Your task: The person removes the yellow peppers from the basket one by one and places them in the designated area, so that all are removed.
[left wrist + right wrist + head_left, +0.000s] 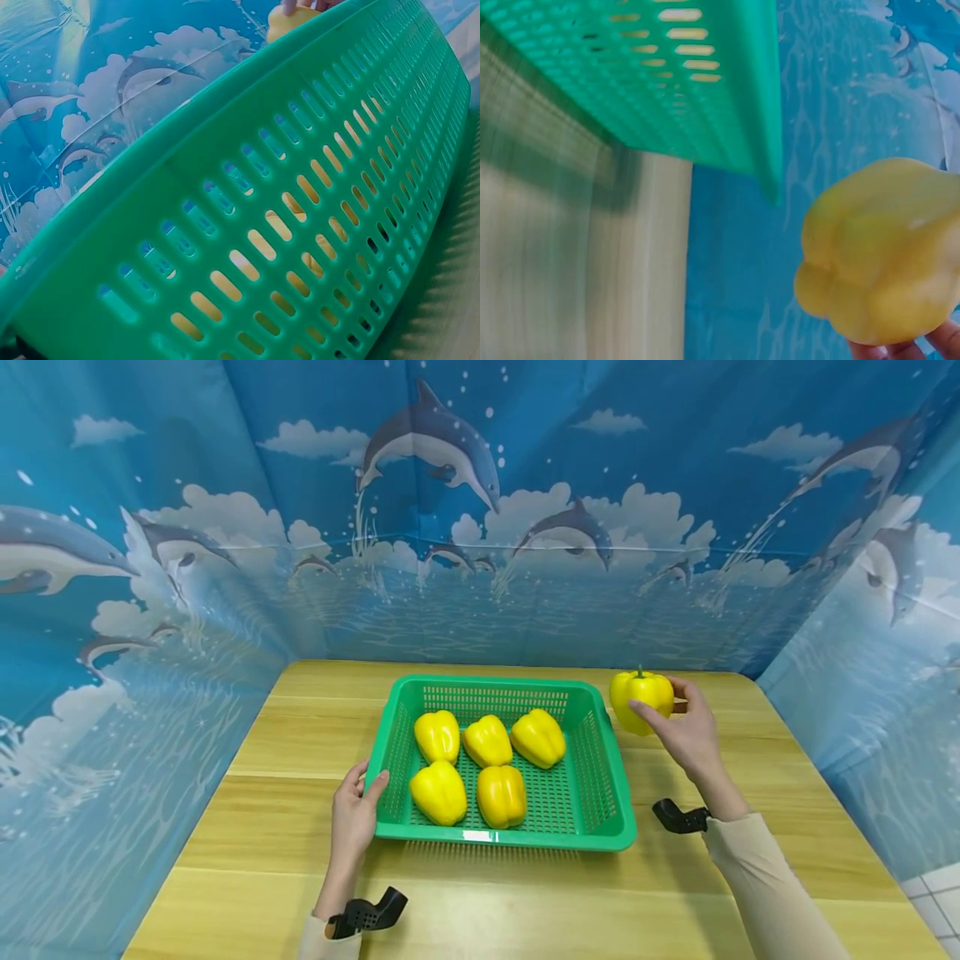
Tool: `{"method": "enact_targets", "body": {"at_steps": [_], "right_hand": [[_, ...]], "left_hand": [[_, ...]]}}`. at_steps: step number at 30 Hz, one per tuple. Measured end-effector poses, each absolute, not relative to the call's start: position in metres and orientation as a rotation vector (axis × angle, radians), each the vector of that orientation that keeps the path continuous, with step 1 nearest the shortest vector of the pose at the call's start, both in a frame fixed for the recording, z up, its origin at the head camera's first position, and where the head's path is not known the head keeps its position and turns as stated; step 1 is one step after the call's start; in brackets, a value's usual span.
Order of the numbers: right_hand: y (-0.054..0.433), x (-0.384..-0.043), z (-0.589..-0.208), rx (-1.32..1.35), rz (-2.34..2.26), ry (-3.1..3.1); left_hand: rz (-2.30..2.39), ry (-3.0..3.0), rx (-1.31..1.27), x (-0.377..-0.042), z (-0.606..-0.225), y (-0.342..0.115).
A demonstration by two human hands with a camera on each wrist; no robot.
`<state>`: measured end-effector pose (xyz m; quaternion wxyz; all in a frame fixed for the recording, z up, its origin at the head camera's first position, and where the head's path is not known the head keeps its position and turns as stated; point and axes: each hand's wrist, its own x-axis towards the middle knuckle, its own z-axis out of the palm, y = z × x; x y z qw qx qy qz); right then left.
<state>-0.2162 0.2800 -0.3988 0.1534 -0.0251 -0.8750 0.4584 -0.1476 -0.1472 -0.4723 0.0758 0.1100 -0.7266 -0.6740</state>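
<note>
Gleaming yellow, a pepper (641, 690) is pinched by the right hand (692, 733) between the right table edge (795, 760) and basket (558, 840), gripped by the left hand (354, 814).

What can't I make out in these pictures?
Head view: fingertips of the right hand, thumb aside, hidden behind the held pepper.
Head view: whether the white patch on the front rim is label or glare; too small.
Left wrist view: shapes of the peppers in the green basket; its slotted wall leaves only yellow patches.
Right wrist view: one side of the held pepper, cut off by the right edge.
</note>
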Motion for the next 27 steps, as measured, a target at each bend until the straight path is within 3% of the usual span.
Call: {"method": "enact_targets", "body": {"at_steps": [27], "right_hand": [[0.307, -0.232, -0.449, -0.225, 1.163, -2.601]], "left_hand": [[-2.053, -2.156, 0.331, -0.147, -0.474, -0.147]]}}
